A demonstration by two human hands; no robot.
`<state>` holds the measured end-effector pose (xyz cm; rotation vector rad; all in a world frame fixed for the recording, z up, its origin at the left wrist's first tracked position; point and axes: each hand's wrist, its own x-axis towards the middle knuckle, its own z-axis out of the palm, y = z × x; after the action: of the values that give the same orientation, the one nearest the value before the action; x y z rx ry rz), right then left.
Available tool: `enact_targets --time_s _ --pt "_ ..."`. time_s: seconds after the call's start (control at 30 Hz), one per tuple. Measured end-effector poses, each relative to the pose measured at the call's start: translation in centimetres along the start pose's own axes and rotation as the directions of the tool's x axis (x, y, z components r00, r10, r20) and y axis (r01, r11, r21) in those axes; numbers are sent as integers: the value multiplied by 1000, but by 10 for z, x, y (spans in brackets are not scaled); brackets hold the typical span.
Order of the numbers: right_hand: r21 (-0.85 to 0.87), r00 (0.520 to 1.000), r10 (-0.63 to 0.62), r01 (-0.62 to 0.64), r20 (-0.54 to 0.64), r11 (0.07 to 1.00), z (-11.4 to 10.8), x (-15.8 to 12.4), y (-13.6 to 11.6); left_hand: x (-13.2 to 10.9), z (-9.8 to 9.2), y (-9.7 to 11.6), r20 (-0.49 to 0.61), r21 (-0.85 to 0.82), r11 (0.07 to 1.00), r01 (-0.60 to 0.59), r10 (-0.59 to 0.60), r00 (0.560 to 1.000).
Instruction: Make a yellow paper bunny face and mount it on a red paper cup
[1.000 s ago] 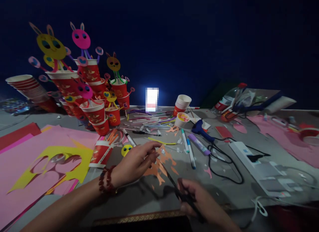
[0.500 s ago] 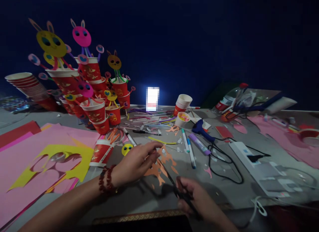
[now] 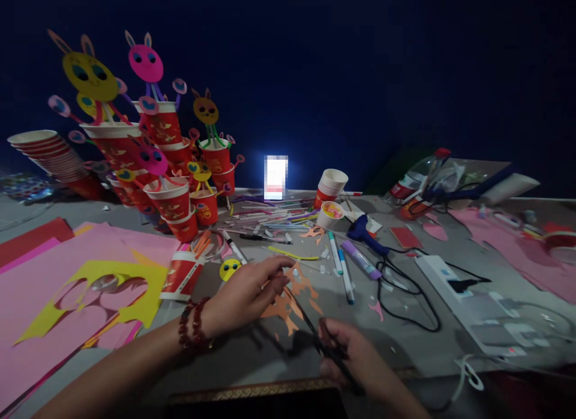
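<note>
My left hand (image 3: 247, 293), with a beaded bracelet at the wrist, has its fingers bent together over the grey table (image 3: 252, 365). Whatever those fingers pinch is hidden behind them. Dark scissors (image 3: 311, 328) are gripped in my right hand (image 3: 355, 353), their blades pointing up and left to the left fingertips. Orange paper scraps (image 3: 281, 314) lie under and beside the blades. Just behind my left hand is a yellow paper disc (image 3: 228, 271) with blue eyes.
Paper cups with rabbit figures (image 3: 168, 200) stand stacked at the left, behind pink paper sheets (image 3: 31, 323). Pens, a purple glue stick (image 3: 360, 260), a blue glue gun (image 3: 366, 234) with a looped cord and a power strip (image 3: 450, 299) lie right. A bright screen (image 3: 275, 177) stands at the back.
Both hands and the scissors keep almost the same place. The whole view has shifted very slightly.
</note>
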<state>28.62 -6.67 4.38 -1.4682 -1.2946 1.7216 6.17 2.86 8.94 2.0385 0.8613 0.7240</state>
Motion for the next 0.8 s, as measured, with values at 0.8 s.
enact_targets --time_s 0.8 --pt "-156 999 -41 40 -2 987 -9 -2 -3 2 -4 1 43 4 1000 -21 21 999"
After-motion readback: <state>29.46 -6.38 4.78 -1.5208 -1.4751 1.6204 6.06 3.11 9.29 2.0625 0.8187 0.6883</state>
